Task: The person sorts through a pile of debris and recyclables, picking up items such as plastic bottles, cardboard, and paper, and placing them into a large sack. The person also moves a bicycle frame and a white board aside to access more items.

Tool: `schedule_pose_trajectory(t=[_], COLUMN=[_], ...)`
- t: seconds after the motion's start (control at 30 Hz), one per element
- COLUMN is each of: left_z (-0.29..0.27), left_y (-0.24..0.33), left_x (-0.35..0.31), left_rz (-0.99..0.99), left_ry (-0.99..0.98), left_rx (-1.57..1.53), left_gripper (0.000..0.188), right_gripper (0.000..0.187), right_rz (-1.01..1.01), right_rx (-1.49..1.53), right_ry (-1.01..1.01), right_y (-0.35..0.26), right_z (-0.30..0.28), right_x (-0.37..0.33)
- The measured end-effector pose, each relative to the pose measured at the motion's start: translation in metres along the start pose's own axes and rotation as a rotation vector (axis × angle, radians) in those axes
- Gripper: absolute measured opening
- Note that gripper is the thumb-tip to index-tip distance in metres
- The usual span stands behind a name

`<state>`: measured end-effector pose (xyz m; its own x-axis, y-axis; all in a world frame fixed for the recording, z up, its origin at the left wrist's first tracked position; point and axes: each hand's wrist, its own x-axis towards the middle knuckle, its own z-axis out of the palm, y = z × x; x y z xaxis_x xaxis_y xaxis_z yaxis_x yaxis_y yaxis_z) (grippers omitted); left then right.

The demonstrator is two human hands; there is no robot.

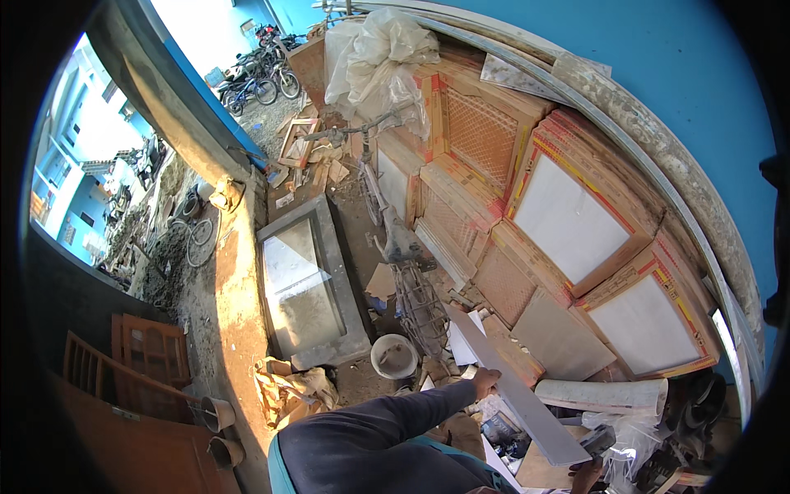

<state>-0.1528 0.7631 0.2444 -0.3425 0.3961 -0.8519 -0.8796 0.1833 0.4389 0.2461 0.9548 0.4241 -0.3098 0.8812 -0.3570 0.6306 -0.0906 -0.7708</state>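
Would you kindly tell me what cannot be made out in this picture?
All in the head view:
- Right hand: partly cut off by the lower rim; whether it grips the nearby dark tool is unclear.
- Left hand: any fingers under the long grey board are hidden by it.
- Behind the clear plastic sheeting: covered by its folds.
- Parked motorbikes: too small and crowded to count.

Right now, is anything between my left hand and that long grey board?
Nothing visible: your left hand grips the long grey board directly at its edge. The dark tool near your right hand is by the board's near end.
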Motion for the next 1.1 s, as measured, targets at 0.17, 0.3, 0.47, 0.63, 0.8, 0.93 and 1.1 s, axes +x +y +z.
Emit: schedule_pose_trajectory(t=[0.17, 0.3, 0.47, 0.63, 0.8, 0.93, 1.1], left_z=[0.059, 0.121, 0.122, -0.021, -0.268, -0.489, -0.717], left_y=[-0.01, -0.007, 0.001, 0.009, -0.002, -0.03, -0.17], left_x=[-0.036, -0.067, -0.115, -0.134, -0.146, -0.203, -0.298], left_rz=[-0.192, -0.398, -0.214, -0.089, 0.025, 0.222, 0.355], left_ry=[-0.216, -0.401, -0.721, -0.775, -0.319, 0.211, 0.842], left_rx=[-0.317, -0.293, 0.491, 0.435, 0.0, -0.284, -0.458], left_gripper=[0.026, 0.057, 0.081, 0.07, 0.06, 0.044, 0.031], right_gripper=[0.036, 0.033, 0.031, 0.03, 0.03, 0.032, 0.041], right_rz=[0.118, 0.094, 0.066, 0.066, 0.065, -0.066, -0.286], right_rx=[-0.174, -0.215, -0.289, -0.312, -0.298, -0.292, -0.282], right_ry=[0.129, 0.139, 0.156, 0.126, 0.023, -0.164, -0.402], right_y=[-0.011, -0.02, -0.008, 0.02, 0.052, 0.026, -0.049], right_z=[0.006, 0.023, 0.016, 0.045, 0.144, 0.229, 0.319], right_x=[-0.029, -0.043, -0.074, -0.12, -0.173, -0.168, -0.165])
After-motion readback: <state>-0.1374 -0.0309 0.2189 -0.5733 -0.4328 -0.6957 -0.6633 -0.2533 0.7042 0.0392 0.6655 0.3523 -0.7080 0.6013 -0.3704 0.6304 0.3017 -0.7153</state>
